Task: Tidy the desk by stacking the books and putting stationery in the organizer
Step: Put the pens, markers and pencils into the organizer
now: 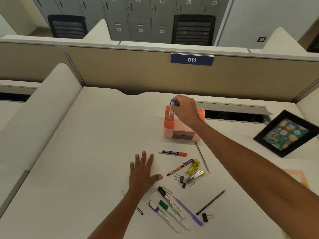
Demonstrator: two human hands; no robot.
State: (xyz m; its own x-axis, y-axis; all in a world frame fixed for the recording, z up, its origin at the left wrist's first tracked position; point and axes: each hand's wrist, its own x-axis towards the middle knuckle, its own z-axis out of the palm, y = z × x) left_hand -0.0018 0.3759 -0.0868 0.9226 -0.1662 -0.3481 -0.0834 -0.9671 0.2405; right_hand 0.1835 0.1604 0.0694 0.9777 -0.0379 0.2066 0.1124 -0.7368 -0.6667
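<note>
Lettering "camlin" marks the red-capped marker [172, 153] while the right hand [185, 110] pinches a blue-capped marker [171, 109] upright over the pink organizer [179, 133], left hand [143, 173] flat, fingers spread, on the desk [86, 152].

the left hand [143, 172] and right hand [186, 109] are bare, like both forearms [241, 152].

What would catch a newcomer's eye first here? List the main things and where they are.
The right hand holds a blue-capped marker upright at the mouth of the pink organizer at the back of the desk. The left hand lies flat nearer the front, beside scattered markers, pencils and clips. A black picture frame sits at the right.
</note>
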